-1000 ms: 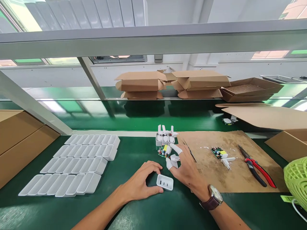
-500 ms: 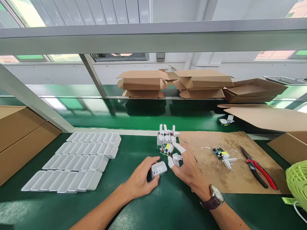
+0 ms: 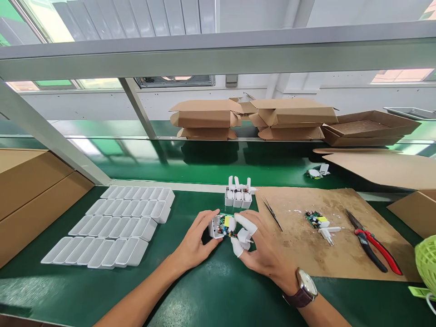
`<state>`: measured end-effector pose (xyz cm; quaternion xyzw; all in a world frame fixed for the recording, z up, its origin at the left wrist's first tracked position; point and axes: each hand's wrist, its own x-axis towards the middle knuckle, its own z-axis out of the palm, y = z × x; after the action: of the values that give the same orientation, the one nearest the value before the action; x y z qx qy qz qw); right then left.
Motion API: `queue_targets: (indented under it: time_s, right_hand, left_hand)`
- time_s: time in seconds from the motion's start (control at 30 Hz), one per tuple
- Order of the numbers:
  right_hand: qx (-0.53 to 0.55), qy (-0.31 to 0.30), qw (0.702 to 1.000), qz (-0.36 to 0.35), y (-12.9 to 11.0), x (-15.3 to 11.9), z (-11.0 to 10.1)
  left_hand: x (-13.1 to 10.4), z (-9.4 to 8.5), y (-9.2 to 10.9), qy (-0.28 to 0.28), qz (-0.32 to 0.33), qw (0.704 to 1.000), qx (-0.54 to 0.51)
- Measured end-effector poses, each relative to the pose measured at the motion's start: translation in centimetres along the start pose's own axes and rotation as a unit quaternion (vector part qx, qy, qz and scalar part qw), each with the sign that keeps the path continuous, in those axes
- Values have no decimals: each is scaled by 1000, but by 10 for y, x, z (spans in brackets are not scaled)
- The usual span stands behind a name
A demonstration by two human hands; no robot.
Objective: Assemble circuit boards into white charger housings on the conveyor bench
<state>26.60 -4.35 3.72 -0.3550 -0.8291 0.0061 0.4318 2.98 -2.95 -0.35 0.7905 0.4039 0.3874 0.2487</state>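
My left hand point(image 3: 198, 240) grips a white plastic case point(image 3: 214, 227) whose open side faces right. My right hand point(image 3: 257, 243), with white covers on two fingertips, holds a green circuit board point(image 3: 225, 223) with a yellow part and attached white pieces. The board's left end is at the mouth of the case, partly inside it. Just behind the hands stand three white cases point(image 3: 238, 198) side by side, with white pieces sticking up from them.
Rows of white cases point(image 3: 112, 227) lie at left. At right, a brown board point(image 3: 293, 254) bears tweezers point(image 3: 272, 213), another circuit board point(image 3: 316, 220) and red-black pliers point(image 3: 369, 243). Cardboard boxes point(image 3: 207, 119) sit on the back shelf. A green basket point(image 3: 425, 261) stands far right.
The circuit board and the case have come together between my hands. My left hand has turned the case so its opening meets the board. The view has shifted slightly left.
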Motion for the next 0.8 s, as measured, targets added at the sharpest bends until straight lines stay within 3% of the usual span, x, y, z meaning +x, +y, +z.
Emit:
queue_targets:
  time_s: [0.2,0.8]
  right_hand:
    - [-54,-35,997,-52,0,-9,6]
    - [-98,-45,991,-76,-6,-4,4]
  left_hand:
    - [-2,1,-7,32,-1,999,2]
    - [-2,0,-8,12,6,1000,13]
